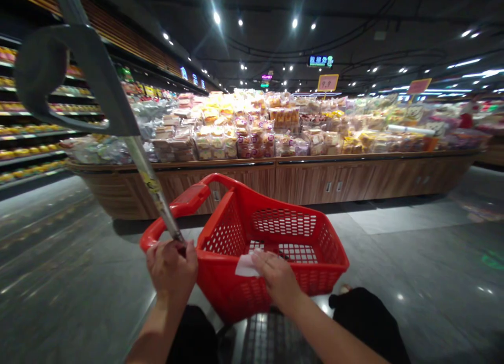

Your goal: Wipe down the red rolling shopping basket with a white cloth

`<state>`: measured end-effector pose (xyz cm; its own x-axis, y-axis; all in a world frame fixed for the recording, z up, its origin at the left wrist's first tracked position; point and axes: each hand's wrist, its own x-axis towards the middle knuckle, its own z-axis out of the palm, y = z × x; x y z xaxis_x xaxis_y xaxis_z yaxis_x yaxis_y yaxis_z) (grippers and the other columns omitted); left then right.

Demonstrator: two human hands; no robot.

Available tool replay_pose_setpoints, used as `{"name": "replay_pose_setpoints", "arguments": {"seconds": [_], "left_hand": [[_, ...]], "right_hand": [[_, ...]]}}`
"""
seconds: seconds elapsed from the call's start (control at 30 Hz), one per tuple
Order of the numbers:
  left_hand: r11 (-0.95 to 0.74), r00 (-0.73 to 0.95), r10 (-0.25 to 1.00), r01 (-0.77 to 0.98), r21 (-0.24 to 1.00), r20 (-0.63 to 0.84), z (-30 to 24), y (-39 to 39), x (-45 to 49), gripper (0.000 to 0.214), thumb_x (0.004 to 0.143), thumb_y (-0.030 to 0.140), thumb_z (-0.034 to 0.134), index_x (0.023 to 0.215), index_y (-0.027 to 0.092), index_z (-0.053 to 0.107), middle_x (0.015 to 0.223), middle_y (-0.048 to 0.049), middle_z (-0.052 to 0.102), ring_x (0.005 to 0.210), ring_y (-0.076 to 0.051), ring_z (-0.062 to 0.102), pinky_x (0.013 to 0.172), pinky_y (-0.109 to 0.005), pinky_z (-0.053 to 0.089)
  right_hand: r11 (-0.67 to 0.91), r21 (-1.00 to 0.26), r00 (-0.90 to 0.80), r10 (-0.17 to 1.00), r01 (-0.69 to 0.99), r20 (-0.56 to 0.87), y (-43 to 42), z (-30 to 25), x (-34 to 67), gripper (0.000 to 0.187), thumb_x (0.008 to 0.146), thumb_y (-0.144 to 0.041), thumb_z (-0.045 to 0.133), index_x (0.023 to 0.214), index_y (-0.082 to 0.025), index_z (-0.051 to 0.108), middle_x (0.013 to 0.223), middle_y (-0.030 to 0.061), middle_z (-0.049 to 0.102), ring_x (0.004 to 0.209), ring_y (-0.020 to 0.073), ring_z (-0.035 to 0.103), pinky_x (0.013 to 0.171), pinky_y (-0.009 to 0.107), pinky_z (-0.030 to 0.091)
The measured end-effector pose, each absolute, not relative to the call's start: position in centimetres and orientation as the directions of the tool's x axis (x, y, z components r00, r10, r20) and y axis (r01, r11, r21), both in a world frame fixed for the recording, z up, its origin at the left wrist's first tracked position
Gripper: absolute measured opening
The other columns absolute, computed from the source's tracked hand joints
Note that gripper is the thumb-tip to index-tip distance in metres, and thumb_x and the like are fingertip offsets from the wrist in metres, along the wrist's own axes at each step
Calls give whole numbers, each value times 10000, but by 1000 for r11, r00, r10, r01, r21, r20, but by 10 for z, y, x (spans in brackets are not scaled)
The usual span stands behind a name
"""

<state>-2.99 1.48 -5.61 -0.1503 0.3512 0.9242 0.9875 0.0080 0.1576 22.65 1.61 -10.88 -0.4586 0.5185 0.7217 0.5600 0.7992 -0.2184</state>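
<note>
My left hand [172, 267] is closed around the lower end of a metal pole [144, 167], beside the handlebar of a red shopping cart [268, 198]. The pole leans up to the left and carries a grey plastic loop-shaped grip [96, 80] and a yellow label; its full kind does not show. My right hand [277, 280] pinches a white wipe or tissue [247, 265] against the cart's near rim. The cart's basket has perforated walls and a grid floor, with a small dark part low inside.
Beyond the cart runs a wood-panelled display counter [315, 180] piled with packaged foods [252, 133]. Stocked shelves [35, 127] line the left side. Price signs [328, 82] stand over the goods. Grey tiled floor [413, 269] surrounds the cart, and my dark-clothed knees [370, 322] are close below.
</note>
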Motion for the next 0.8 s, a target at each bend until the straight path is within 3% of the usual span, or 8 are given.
{"name": "replay_pose_setpoints", "arguments": {"seconds": [0.2,0.43,0.53,0.8], "left_hand": [[13,-149,343,988,154,928,-59,25,-41,161,752,296,542,780,212,407,755,-64,564,774,-231,549,885,-439,401],[23,-177,346,983,180,921,-60,32,-46,164,749,296,528,787,217,390,754,-64,551,804,-247,543,875,-463,395],[25,-191,355,981,195,915,-59,34,-46,155,759,290,524,796,217,393,763,-65,554,828,-254,546,869,-466,399],[-28,-221,373,968,249,901,-53,37,-51,150,754,304,530,789,215,416,752,-57,557,819,-253,551,862,-481,393]], "right_hand": [[731,-122,-461,541,672,704,9,-133,292,499,791,-2,369,1244,-153,516,1208,103,598,1166,199,516,979,432,427],[750,-236,-433,575,618,694,22,-114,208,418,812,-40,433,1196,-163,546,1173,91,620,1142,197,530,987,393,420],[764,-215,-462,561,608,687,23,-110,202,425,815,-42,439,1214,-156,530,1184,93,614,1147,198,525,995,394,409],[659,-90,-444,595,747,670,6,-139,321,561,766,26,346,1262,-185,501,1207,87,601,1150,176,530,1032,448,348]]}}
